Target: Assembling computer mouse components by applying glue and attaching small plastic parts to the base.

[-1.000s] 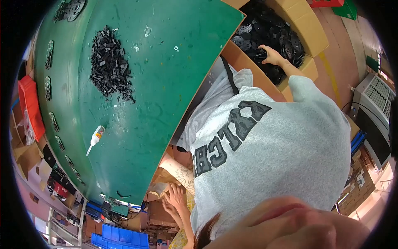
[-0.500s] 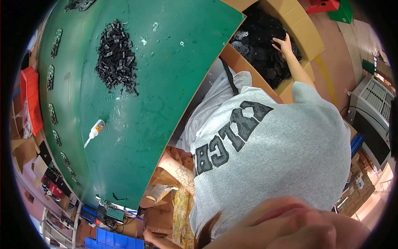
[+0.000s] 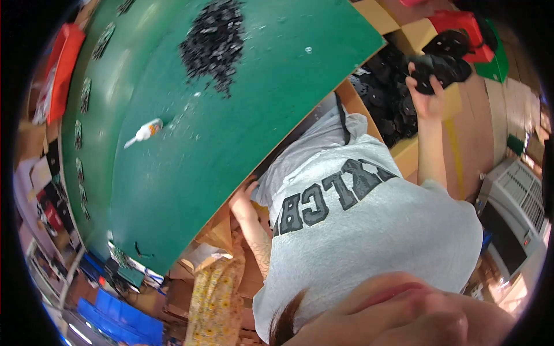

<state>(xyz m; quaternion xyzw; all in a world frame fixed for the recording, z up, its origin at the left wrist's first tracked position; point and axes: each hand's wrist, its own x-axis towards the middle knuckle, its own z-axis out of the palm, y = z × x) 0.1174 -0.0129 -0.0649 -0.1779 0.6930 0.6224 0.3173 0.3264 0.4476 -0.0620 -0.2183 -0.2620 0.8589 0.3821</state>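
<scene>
From where I sit, I watch through the head camera. My wearer's right hand [image 3: 427, 105] grips flat black plastic parts [image 3: 440, 70], its thumb and fingers closed around their near edge. These sit above the right-hand side of an open cardboard box [image 3: 407, 154], apart from the dark loose pieces [image 3: 388, 95] inside; motion blur keeps me from counting them. I see another rounded black piece [image 3: 450, 43] just beyond, but cannot tell whether it is in the same grip.

The left hand [image 3: 242, 203] is at the near edge of the green worktable [image 3: 277, 115], close to the grey shirt [image 3: 375, 242], fingers bent; I cannot tell whether it holds anything.

On the worktable I make out a heap of small black pieces [image 3: 213, 43], a white squeeze bottle [image 3: 149, 129] lying on its side with its nozzle toward the lower left, and a row of circuit boards [image 3: 85, 96] along the far side.
</scene>
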